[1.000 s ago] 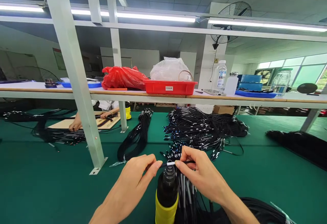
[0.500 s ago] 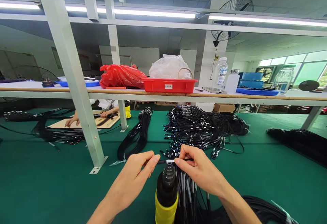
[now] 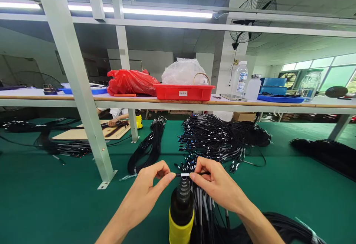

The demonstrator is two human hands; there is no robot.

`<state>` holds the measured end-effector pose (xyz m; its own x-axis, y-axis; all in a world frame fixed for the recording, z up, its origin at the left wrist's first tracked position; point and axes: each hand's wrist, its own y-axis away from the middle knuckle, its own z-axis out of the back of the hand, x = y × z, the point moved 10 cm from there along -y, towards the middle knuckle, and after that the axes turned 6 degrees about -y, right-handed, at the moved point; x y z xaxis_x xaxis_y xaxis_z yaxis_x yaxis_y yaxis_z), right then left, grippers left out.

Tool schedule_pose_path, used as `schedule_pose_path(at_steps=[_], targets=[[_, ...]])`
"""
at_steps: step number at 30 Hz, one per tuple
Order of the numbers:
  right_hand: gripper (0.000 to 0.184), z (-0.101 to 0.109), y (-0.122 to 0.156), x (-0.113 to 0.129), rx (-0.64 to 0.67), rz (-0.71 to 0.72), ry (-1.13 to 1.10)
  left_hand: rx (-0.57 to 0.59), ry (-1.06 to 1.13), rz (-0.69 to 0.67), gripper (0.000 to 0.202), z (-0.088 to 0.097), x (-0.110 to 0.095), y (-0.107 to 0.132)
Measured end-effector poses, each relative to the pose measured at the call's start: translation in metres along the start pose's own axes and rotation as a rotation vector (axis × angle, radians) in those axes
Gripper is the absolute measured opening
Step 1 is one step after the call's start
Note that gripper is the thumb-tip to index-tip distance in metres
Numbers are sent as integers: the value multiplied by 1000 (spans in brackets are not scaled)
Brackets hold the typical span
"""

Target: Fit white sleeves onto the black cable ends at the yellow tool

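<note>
A thin black cable with a white sleeve (image 3: 184, 174) is stretched level between my two hands. My left hand (image 3: 151, 188) pinches its left end between thumb and forefinger. On the other side, my right hand (image 3: 215, 181) pinches the cable close beside the white sleeve. Directly below the sleeve stands a yellow and black heat gun (image 3: 181, 218), its ribbed metal nozzle pointing up. Many black cables with grey sections (image 3: 204, 203) lie just right of it, partly hidden by my right hand.
Bundles of black cables (image 3: 219, 136) lie on the green table (image 3: 139, 214), with a looped bundle (image 3: 150, 144) to the left. A white post (image 3: 91, 125) rises at left. The shelf ahead carries a red tray (image 3: 183, 94) and a bottle (image 3: 241, 79). Another person's hand (image 3: 113, 122) works beyond the post.
My left thumb and fingers have shifted slightly on the cable; the white sleeve stays over the nozzle. One of the other person's hands at the far left has gone from the board.
</note>
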<state>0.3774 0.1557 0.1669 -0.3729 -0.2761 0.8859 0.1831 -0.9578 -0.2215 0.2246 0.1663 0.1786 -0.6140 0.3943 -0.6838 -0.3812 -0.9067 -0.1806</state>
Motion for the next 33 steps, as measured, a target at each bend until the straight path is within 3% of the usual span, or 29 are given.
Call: schedule_pose_path(at_steps=[9,14,22,33], targets=[[20,1,0,1,5,1,37,-27,-18,10,30,3,3,-3],[23,4,3,17,23,77,48,-62,-20,10,26,7,2,-2],[20,3,3,22,27,113,64,-15,-55,-8,47,0,1,-2],[11,8,0,15,-25,80,42,-23,-34,-52,26,1,-5,-1]])
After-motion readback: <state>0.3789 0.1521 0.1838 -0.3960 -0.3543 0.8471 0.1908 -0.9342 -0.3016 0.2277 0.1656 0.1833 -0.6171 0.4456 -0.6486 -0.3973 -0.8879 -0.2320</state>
